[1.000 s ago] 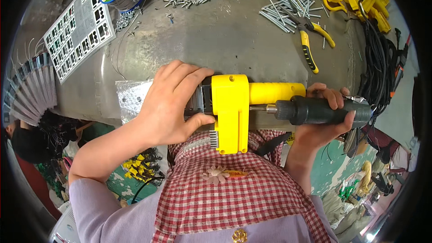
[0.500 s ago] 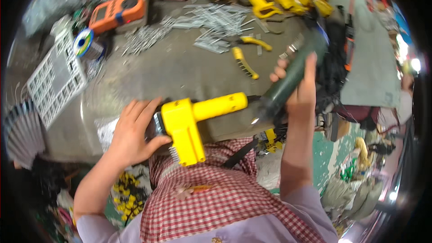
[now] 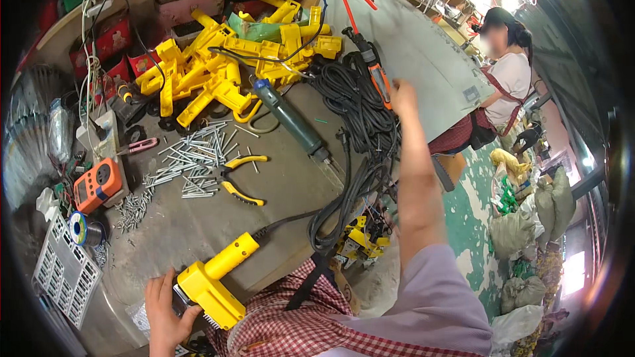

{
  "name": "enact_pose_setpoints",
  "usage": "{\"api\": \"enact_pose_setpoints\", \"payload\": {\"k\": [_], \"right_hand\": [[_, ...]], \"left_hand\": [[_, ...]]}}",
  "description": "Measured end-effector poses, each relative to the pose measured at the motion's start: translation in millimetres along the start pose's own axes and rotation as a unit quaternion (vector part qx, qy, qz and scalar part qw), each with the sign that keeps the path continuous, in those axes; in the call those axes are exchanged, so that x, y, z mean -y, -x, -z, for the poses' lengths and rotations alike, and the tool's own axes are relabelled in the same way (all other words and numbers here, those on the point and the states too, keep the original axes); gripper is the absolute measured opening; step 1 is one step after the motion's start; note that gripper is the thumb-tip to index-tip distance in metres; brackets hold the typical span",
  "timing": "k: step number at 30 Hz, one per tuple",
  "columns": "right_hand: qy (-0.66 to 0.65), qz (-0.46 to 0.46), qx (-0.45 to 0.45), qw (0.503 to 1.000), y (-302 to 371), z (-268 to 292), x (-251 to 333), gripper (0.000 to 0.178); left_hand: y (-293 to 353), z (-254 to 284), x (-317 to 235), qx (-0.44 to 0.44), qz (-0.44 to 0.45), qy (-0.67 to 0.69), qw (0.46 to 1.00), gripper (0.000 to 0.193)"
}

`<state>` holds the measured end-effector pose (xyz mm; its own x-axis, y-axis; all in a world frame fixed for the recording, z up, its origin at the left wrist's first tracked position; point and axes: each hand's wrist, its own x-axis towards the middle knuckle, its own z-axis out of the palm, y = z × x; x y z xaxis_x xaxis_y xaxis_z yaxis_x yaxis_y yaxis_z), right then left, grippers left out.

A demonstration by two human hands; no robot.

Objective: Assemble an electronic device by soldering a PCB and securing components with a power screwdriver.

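Observation:
At the near edge of the bench, my left hand (image 3: 165,314) is closed on a yellow corded hand tool (image 3: 213,294). Its handle points up and right, and a row of metal pins shows on its lower side. My right hand (image 3: 404,100) reaches far to the right, fingers curled at the lower end of a slim orange-and-black power screwdriver (image 3: 378,78) on a red coiled hose; some fingers are hidden. A dark green electric screwdriver (image 3: 290,119) lies on the bench, bit toward me. Yellow-handled pliers (image 3: 231,178) rest left of it, beside long screws (image 3: 195,158).
Yellow plastic housings (image 3: 218,73) are heaped at the back. Black cables (image 3: 350,102) lie coiled near the right edge. At the left stand an orange meter (image 3: 99,185), a solder spool (image 3: 83,230) and a white slotted panel (image 3: 66,271). Another person (image 3: 509,79) sits far right.
The dark green screwdriver has left my right hand and lies on the bench. My right hand has moved away to the orange-and-black screwdriver. My left hand stays on the yellow tool; the view has shifted.

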<state>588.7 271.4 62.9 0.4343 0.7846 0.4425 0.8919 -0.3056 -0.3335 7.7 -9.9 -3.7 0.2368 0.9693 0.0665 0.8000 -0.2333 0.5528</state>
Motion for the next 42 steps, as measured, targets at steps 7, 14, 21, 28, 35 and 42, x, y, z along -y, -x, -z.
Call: {"api": "enact_pose_setpoints", "payload": {"k": [7, 14, 21, 28, 35, 42], "right_hand": [[-0.129, 0.086, 0.172, 0.973, 10, -4, -36, 0.056], [-0.459, -0.021, 0.038, 0.888, 70, 77, 54, 0.045], [-0.834, -0.065, 0.393, 0.383, 243, 82, 150, 0.074], [-0.858, -0.138, 0.330, 0.370, 309, 79, 190, 0.092], [-0.872, -0.096, 0.367, 0.308, 313, 55, 204, 0.051], [-0.852, -0.199, 0.217, 0.433, 289, -6, 208, 0.032]], "left_hand": [[3, 9, -2, 0.015, 0.027, 0.015, 0.999, 0.081], [-9, 32, -25, -0.092, 0.005, 0.066, 0.994, 0.068], [-82, -2, -149, 0.123, -0.155, 0.258, 0.946, 0.082], [-39, -19, -133, 0.196, -0.002, 0.463, 0.864, 0.055], [-27, 18, -79, 0.022, -0.123, 0.155, 0.980, 0.041], [-20, 30, 10, 0.055, 0.030, 0.109, 0.992, 0.060]]}}
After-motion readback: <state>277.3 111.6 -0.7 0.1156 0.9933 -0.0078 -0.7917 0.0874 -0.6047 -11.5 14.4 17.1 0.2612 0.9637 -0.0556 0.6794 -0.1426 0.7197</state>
